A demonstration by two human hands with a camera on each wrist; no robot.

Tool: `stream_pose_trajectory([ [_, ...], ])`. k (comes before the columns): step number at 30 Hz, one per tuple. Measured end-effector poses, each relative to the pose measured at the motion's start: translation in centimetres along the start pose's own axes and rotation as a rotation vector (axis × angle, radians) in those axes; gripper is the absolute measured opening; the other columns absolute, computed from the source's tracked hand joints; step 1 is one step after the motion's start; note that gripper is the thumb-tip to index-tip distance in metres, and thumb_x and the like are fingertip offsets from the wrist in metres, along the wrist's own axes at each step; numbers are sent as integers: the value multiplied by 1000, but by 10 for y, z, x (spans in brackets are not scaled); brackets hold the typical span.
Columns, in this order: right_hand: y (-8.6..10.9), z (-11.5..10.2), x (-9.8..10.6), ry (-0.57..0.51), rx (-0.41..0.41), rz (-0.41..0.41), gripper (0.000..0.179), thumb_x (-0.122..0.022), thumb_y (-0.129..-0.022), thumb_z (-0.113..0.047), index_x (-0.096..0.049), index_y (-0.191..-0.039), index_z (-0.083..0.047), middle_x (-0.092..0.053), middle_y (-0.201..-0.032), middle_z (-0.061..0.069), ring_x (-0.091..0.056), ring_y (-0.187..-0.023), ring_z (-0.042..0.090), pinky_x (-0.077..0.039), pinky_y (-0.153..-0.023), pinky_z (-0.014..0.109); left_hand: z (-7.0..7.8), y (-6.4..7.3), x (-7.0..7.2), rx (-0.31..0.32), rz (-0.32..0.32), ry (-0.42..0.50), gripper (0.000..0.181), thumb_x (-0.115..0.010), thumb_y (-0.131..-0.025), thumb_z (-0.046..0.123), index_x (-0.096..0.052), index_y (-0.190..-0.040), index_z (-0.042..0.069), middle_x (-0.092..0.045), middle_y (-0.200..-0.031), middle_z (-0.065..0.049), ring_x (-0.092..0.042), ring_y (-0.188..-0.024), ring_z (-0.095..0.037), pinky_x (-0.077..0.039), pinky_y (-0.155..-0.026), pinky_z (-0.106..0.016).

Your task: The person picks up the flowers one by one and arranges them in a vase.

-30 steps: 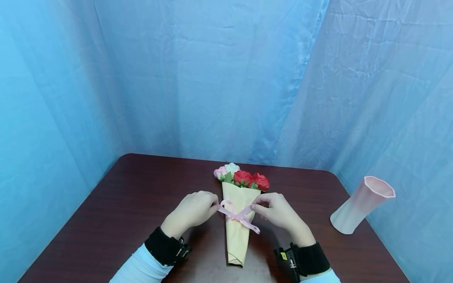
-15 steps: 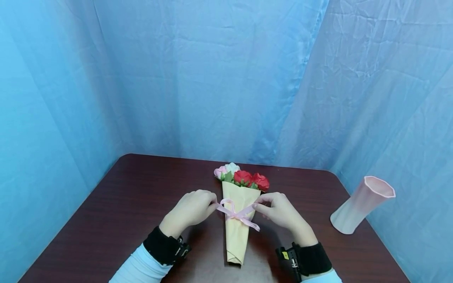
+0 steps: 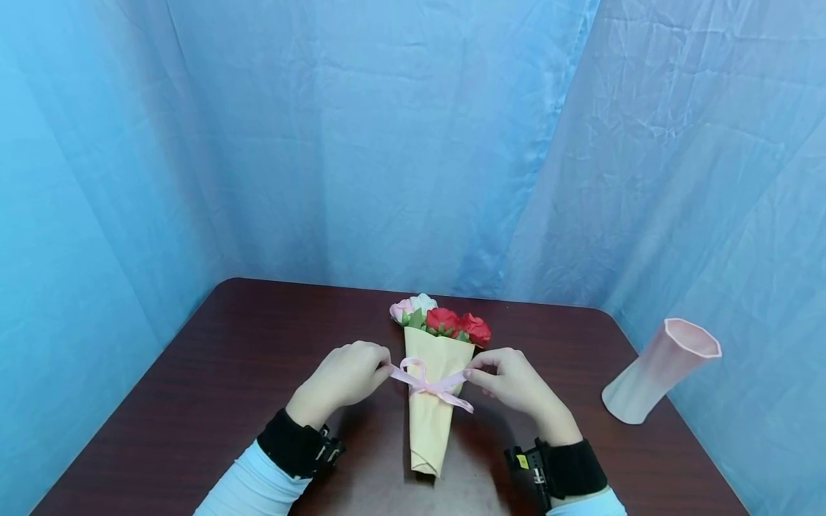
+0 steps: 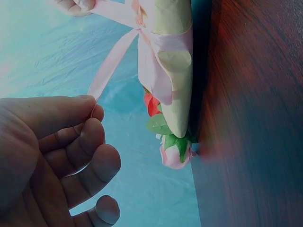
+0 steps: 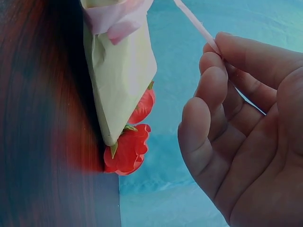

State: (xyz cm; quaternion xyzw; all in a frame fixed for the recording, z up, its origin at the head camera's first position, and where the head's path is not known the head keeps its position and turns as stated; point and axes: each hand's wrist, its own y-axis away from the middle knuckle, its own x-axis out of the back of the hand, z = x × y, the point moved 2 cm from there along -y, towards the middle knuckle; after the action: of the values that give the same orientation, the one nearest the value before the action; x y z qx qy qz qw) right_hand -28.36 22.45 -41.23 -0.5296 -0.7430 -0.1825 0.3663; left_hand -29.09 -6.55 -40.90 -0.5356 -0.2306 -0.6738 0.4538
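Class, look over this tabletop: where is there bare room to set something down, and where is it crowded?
The table is bare between its left edge and the left hand, and between the right hand and the vase. It is crowded in the middle: both hands pinch the ribbon tied around the wrapped bouquet.

1. Head view: light is falling brightly and fairly evenly. The blue curtain (image 3: 387, 143) is glowing strongest at the left and is appearing greyer in the folds.
2. The left hand (image 3: 342, 376) and right hand (image 3: 516, 387) are casting soft shadows on the table (image 3: 271, 344); the paper wrap (image 3: 429, 433) is casting a narrow dark one along its left edge.
3. A pale glare is spreading around the wrap's foot.
4. Wrist views: both are showing dimmer, blue-green-tinted exposure, and the hands are lying in shade against a brighter, softly focused curtain.
5. Right wrist view: a red haze is blurring the tabletop beside the lower red flower (image 5: 128, 153).
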Motion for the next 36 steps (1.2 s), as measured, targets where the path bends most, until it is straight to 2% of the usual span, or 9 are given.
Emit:
stream_pose_trajectory([
  [7, -1, 4, -3, 9, -25, -19, 7, -75, -95, -24, -77, -92, -17, -60, -62, 0, -54, -51, 17, -51, -53, 33, -2, 2, 1, 7, -9, 6, 17, -69, -98, 22, -68, -81, 22, -55, -70, 11, -48, -61, -8, -44, -58, -29],
  [13, -1, 5, -2, 30, -20, -27, 9, -75, -95, -23, -77, -92, -15, -58, -61, -3, -53, -49, 16, -49, -50, 32, -5, 1, 0, 15, -32, 10, 14, -69, -98, 22, -71, -84, 21, -59, -73, 11, -50, -62, -8, -45, -59, -30],
  [20, -1, 7, -3, 52, -39, -37, 8, -75, -95, -23, -77, -88, -19, -56, -58, -4, -52, -49, 15, -47, -49, 31, -8, 1, -3, 38, -58, 12, 14, -69, -97, 23, -70, -84, 21, -57, -72, 10, -50, -62, -10, -46, -59, -30],
  [36, 0, 9, 1, 61, -83, -40, 11, -73, -96, -20, -77, -89, -12, -57, -58, 0, -48, -47, 14, -44, -47, 29, -10, 2, -2, 68, -76, 38, 12, -70, -97, 22, -73, -86, 19, -55, -68, 10, -50, -59, -12, -46, -57, -29],
])
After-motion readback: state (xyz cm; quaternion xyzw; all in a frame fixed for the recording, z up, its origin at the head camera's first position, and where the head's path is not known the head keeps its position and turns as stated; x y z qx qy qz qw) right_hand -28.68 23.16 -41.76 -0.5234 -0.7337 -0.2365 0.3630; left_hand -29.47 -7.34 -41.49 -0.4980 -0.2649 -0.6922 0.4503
